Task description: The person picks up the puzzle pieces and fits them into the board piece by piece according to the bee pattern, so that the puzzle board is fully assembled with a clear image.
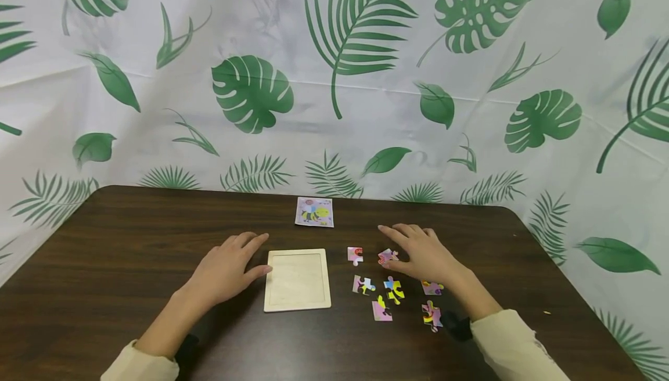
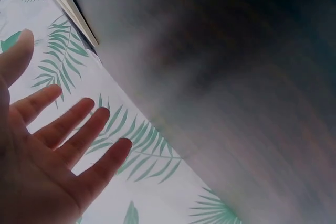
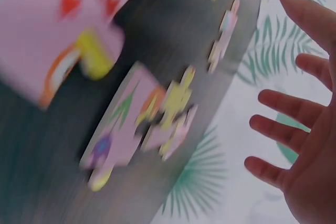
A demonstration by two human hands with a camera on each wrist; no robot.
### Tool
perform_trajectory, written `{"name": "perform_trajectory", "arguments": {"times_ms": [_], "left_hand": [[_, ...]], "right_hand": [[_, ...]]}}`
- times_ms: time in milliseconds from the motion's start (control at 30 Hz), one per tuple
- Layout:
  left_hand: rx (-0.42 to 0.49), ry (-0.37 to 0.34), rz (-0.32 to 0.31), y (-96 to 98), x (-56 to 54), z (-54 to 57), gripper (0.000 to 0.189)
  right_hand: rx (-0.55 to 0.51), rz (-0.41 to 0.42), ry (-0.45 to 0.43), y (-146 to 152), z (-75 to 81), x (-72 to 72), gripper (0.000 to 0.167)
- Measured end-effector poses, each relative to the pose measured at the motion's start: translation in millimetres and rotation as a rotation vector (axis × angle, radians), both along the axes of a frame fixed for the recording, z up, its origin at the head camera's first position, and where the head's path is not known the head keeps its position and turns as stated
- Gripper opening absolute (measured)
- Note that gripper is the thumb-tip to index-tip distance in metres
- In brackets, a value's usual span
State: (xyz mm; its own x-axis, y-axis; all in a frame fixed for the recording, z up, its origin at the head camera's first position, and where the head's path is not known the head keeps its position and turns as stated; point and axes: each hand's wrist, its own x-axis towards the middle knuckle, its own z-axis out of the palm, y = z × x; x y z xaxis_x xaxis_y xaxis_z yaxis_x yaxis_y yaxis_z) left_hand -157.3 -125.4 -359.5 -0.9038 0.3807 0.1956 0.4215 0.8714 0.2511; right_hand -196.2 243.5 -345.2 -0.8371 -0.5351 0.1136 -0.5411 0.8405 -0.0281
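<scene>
A pale wooden puzzle tray (image 1: 297,288) with a raised border lies on the table. My left hand (image 1: 225,270) is at its left side, fingers spread, thumb tip over the tray's left border. To the tray's right are several loose jigsaw pieces, among them a pink and yellow one (image 1: 381,310) and a blue and yellow one (image 1: 394,290). My right hand (image 1: 425,256) spreads its fingers over a pink and red piece (image 1: 387,255) and partly hides it. In the right wrist view, the fingers are apart with nothing held, and a pink piece (image 3: 123,124) lies beyond.
A small bee picture card (image 1: 314,212) lies near the back edge of the dark wooden table (image 1: 130,253). Behind the table hangs a white cloth (image 1: 376,137) with green leaf prints. A tiny yellow scrap (image 1: 547,312) is at the right.
</scene>
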Motion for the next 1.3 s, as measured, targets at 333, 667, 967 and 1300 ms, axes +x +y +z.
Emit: {"name": "perform_trajectory", "arguments": {"times_ms": [333, 667, 967, 1300], "left_hand": [[0.154, -0.131, -0.045, 4.6, -10.8, -1.9, 0.049], [0.239, -0.169, -0.08, 5.0, -20.4, -4.8, 0.037], [0.225, -0.175, -0.098, 6.7, -24.3, -7.3, 0.029], [0.219, -0.199, -0.125, 5.7, -24.5, -8.6, 0.025]], "right_hand": [[-0.03, 0.077, -0.103, -23, -9.5, -10.7, 0.058], [-0.104, 0.123, -0.2, -36, -14.3, -22.1, 0.04], [-0.129, 0.114, -0.25, -38, -16.3, -30.6, 0.034], [-0.137, 0.119, -0.233, -41, -17.4, -31.5, 0.029]]}}
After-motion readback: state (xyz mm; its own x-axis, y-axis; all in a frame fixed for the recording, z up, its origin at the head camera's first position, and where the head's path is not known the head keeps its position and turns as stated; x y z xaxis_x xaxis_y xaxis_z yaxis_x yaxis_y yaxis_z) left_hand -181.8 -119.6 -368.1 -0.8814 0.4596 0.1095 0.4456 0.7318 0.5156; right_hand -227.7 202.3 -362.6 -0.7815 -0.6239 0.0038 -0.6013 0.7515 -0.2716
